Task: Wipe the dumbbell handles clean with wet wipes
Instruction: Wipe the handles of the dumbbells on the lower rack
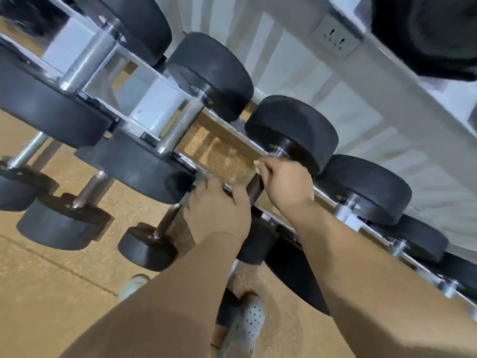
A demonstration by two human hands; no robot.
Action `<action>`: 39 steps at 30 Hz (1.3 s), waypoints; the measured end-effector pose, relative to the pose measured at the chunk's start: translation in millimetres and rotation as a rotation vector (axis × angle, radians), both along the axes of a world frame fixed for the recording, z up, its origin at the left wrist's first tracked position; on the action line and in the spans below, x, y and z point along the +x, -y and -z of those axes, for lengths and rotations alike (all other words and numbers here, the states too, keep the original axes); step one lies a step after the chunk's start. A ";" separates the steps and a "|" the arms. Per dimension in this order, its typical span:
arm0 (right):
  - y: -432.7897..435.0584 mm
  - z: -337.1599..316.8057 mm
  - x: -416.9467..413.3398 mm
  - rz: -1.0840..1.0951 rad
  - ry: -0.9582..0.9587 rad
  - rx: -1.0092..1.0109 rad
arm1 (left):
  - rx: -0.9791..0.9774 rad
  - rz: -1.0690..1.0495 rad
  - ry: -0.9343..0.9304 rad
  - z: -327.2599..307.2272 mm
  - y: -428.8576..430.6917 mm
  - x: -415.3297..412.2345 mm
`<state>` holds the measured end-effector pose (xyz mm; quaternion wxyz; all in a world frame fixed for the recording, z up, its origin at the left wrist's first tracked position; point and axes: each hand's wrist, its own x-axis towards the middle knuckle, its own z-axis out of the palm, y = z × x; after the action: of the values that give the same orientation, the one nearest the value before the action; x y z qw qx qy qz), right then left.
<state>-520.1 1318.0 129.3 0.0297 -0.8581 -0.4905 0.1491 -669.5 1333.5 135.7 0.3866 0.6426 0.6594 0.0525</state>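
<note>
A black round-headed dumbbell lies across the rack rails in the middle of the view. Its far head [291, 130] is up by the wall, and a short stretch of dark handle [255, 188] shows between my hands. My right hand [284, 182] grips the far end of that handle, fingers curled round it. A pale bit at its fingertips is too blurred to name as a wipe. My left hand [216, 208] lies just left of the handle over the front rail. Its thumb points toward the handle and its fingertips are hidden.
More dumbbells fill the rack, with knurled steel handles at left [180, 127] and smaller ones at right [366, 187]. A lower row [147, 246] sits near the cork-coloured floor [51, 293]. A wall socket [335, 37] is on the white wall. My shoes [245, 324] show below.
</note>
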 end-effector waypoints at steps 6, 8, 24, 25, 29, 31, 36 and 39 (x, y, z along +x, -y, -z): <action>4.3 -4.8 -13.5 0.040 -0.011 0.066 | -0.009 -0.006 0.055 1.1 3.3 -3.9; 14.9 -2.9 -23.2 -0.116 -0.084 -0.022 | 0.004 -0.039 0.099 -1.1 3.9 -6.4; -10.3 -14.2 -3.3 -0.370 -0.019 -0.306 | 0.031 -0.076 0.541 27.9 29.8 -62.1; -16.5 -15.5 1.3 -0.378 -0.009 -0.326 | 0.030 -0.093 0.554 27.8 30.7 -62.0; -26.9 -18.6 5.3 -0.118 0.074 -0.182 | 0.038 -0.109 0.569 28.6 31.8 -61.8; -17.2 -11.6 -7.3 -0.066 0.054 -0.149 | 0.047 -0.075 0.565 28.7 30.4 -63.8; -1.0 -10.2 -27.8 -0.358 -0.167 -0.342 | 0.072 -0.012 0.551 31.2 26.8 -65.8; -22.1 -10.4 -8.1 -0.308 0.122 -0.267 | 0.083 -0.016 0.556 32.9 27.5 -65.0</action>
<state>-528.2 1340.1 139.6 -0.1371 -0.7766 -0.5928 0.1634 -734.5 1306.1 102.8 0.5258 0.6135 0.5303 0.2568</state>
